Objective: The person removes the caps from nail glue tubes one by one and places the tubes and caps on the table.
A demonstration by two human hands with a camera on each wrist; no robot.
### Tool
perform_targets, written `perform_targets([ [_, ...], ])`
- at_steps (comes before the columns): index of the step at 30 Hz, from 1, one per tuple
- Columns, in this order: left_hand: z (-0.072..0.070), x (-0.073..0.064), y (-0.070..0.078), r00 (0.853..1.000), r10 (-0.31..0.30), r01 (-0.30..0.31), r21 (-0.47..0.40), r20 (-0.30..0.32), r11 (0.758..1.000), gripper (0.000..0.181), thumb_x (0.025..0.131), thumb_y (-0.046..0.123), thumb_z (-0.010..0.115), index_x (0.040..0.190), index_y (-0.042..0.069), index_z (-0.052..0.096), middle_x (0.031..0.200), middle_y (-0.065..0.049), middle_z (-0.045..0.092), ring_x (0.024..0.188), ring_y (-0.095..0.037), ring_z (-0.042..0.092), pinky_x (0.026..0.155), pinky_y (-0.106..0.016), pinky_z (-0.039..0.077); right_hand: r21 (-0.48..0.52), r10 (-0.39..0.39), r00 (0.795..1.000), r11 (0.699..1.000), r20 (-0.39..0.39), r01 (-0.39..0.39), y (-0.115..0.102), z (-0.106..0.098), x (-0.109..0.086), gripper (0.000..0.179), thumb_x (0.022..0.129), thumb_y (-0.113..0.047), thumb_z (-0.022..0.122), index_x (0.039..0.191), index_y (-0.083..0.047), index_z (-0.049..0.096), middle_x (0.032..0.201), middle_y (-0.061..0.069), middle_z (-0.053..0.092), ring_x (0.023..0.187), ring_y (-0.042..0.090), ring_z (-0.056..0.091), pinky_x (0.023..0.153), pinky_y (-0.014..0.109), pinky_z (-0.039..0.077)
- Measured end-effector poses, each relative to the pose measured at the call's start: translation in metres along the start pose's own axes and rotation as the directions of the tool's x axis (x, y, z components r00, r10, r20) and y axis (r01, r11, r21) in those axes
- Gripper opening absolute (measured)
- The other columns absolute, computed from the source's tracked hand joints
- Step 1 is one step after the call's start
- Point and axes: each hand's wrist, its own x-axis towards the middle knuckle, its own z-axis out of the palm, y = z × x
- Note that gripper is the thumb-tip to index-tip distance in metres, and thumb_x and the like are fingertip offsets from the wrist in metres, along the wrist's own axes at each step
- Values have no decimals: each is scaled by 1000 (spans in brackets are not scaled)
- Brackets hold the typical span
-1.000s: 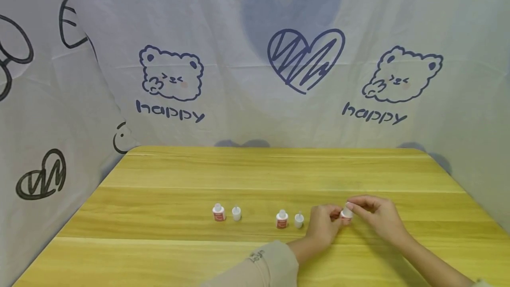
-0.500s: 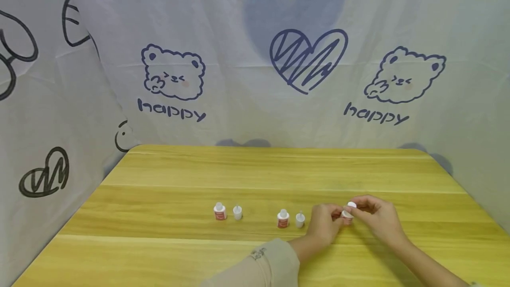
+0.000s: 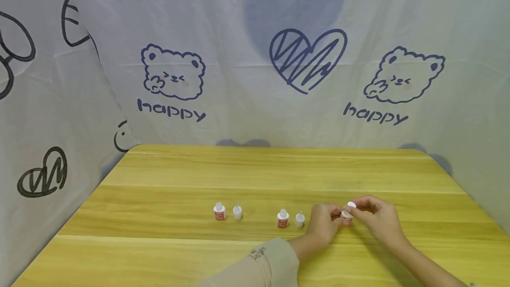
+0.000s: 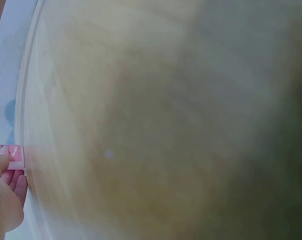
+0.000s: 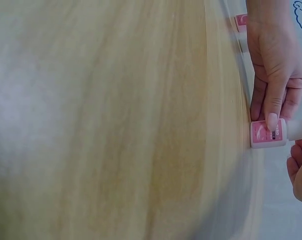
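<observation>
At the right of the head view, my left hand (image 3: 323, 224) holds a small white bottle with a pink-red label (image 3: 347, 219) upright by its body. The fingers of my right hand (image 3: 380, 221) pinch its white cap (image 3: 352, 205) from the right. In the right wrist view the cap (image 5: 297, 129) sits in line with the bottle (image 5: 268, 136), at its neck end, and the left thumb presses on the label. The left wrist view catches the same bottle (image 4: 15, 156) at its left edge, partly behind the thumb.
Two more such bottles stand uncapped to the left, one at the middle (image 3: 283, 219) and one farther left (image 3: 219, 212). Beside each is an upturned white cap with its thin stem up, a nearer one (image 3: 299, 220) and a farther one (image 3: 237, 213). All stand on a wooden table (image 3: 171, 256).
My right fingers have shifted on the cap, so its white top shows more than a second ago. The left hand keeps its hold on the bottle. The other bottles have not been moved.
</observation>
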Motion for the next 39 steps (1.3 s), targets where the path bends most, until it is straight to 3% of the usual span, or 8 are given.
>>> perform_targets([
  [10,-1,1,0,1000,6,-6,11,2,1000,16,73,12,71,89,6,72,84,-1,72,74,7,60,62,-3,43,-48,29,1000,998,-7,-29,-2,-3,1,14,76,-17,73,81,-5,70,79,6,71,71,-10,56,67,11,46],
  [19,-3,2,-1,999,49,-49,-10,14,999,18,72,12,71,88,4,72,84,-4,72,74,3,63,61,-3,44,-75,41,999,996,14,-40,-3,-4,2,14,77,-20,72,81,-7,71,82,9,71,72,-13,54,64,13,45],
  [29,-5,1,2,999,26,-26,10,18,1000,17,72,13,70,87,4,72,83,-3,72,73,3,62,60,-3,43,-78,48,998,996,28,-45,-7,-6,3,13,78,-19,71,82,-7,71,82,9,71,74,-14,53,65,14,45],
  [39,-5,1,2,999,37,-38,5,26,999,14,73,12,70,84,4,72,81,-3,72,69,4,61,57,-3,42,-118,-19,999,993,45,24,-4,-8,4,8,77,-16,72,81,-8,71,80,5,72,78,-15,52,71,10,46],
])
